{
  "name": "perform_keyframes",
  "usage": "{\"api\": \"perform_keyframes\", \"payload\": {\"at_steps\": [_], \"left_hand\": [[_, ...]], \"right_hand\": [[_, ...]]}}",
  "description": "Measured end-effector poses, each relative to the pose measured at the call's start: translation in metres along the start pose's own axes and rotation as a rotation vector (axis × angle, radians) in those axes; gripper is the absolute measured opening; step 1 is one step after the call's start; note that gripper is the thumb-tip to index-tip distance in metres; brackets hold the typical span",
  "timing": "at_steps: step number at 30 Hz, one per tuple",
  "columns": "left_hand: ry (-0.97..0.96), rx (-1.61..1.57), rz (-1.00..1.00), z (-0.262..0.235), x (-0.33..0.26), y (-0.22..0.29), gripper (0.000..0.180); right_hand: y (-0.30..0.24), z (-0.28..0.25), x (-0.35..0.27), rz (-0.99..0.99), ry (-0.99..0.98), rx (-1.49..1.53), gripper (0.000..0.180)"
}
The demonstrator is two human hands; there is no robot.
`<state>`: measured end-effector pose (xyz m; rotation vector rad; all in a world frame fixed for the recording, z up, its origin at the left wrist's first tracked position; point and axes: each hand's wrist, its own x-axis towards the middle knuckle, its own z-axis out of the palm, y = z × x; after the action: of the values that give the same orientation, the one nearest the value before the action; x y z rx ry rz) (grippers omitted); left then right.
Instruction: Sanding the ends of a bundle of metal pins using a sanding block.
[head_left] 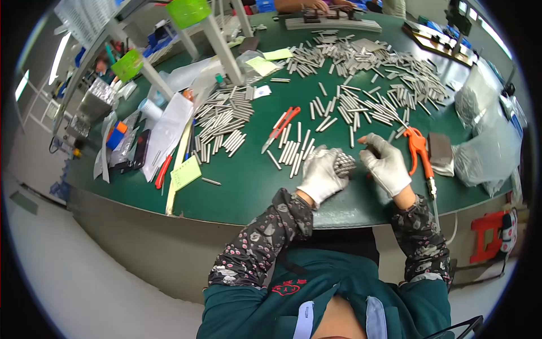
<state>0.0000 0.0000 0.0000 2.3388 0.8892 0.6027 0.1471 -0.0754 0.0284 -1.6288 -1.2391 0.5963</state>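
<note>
Both hands wear white gloves over the green bench (237, 186). Left hand (322, 172) is curled closed around a bundle of short metal rods (342, 163), ends showing by the fingers. Just right of it, the right hand (387, 164) is half closed, thumb and fingertips pinched together near the bundle; whether a rod sits between them I cannot tell. More rods (293, 150) lie loose behind the left hand, and an orange air blow gun (420, 150) lies beside the right.
</note>
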Motion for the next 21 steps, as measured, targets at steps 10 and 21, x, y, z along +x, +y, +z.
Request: {"api": "perform_keyframes", "payload": {"at_steps": [10, 21], "left_hand": [[0.04, -0.153, 0.08, 0.02, 0.002, -0.028, 0.056], [0.012, -0.367, 0.02, 0.029, 0.005, -0.049, 0.062]], "right_hand": [[0.016, 0.016, -0.016, -0.05, -0.221, 0.043, 0.045], [0.017, 0.025, -0.01, -0.084, -0.165, 0.037, 0.039]]}}
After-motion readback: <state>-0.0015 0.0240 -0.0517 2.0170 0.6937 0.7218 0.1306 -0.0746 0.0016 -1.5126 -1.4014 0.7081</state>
